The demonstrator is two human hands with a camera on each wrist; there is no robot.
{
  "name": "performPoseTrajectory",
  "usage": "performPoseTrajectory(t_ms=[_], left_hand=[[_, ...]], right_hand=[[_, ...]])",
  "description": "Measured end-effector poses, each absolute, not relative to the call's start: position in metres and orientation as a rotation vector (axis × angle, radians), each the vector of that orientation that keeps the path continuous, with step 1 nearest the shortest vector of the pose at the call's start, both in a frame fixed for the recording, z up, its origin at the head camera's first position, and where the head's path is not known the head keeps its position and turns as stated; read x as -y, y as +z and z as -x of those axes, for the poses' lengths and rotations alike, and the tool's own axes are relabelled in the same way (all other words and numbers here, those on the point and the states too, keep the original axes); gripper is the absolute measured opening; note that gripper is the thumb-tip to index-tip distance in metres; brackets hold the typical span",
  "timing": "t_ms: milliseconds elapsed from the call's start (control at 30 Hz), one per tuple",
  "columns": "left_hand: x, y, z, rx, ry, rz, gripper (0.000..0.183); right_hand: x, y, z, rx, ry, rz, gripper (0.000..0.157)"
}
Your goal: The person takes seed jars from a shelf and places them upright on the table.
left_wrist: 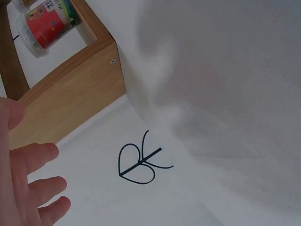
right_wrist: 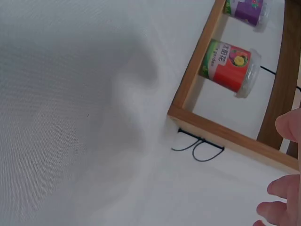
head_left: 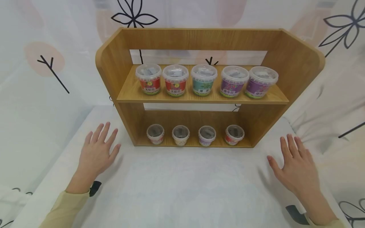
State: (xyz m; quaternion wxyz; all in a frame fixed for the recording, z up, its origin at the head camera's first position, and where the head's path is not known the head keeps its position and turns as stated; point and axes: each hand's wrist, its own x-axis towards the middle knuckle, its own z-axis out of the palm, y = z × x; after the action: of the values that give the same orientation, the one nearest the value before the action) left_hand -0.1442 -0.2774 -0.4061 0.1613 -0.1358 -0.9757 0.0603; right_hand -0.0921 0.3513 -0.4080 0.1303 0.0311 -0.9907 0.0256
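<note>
Plant-kit cups (head_left: 202, 87) stand on both tiers of the wooden shelf (head_left: 203, 39); from here I judge them light, slippery, best gripped below the rim. Left hand (head_left: 97, 155) and right hand (head_left: 300, 171): fingers apart, empty.

A small staged booth, by the look of it; whether inside a home, shop or lab cannot be told. Pale cloth (head_left: 182, 14) printed with line-drawn flowers (head_left: 133, 19) walls the top and both sides of the frame, round a white table (head_left: 194, 183) with a shelf (head_left: 199, 39) of tubs (head_left: 203, 83) at upper centre.
</note>
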Motion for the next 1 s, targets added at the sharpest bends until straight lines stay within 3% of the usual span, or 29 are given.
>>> performPoseTrajectory(t_ms=[367,533,800,1000], left_hand=[[0.260,-0.403,0.147,2.799,-0.315,0.262,0.042],[0.251,-0.399,0.157,2.759,-0.610,0.135,0.042],[0.247,-0.398,0.171,2.559,-0.984,0.140,0.045],[0.244,-0.398,0.179,2.434,-1.131,0.122,0.049]], right_hand=[[-0.346,-0.404,0.101,2.711,0.536,0.031,0.057],[-0.337,-0.394,0.111,2.636,0.690,0.201,0.051],[-0.332,-0.387,0.134,2.477,1.008,0.476,0.048],[-0.325,-0.388,0.151,2.301,1.154,0.491,0.045]])
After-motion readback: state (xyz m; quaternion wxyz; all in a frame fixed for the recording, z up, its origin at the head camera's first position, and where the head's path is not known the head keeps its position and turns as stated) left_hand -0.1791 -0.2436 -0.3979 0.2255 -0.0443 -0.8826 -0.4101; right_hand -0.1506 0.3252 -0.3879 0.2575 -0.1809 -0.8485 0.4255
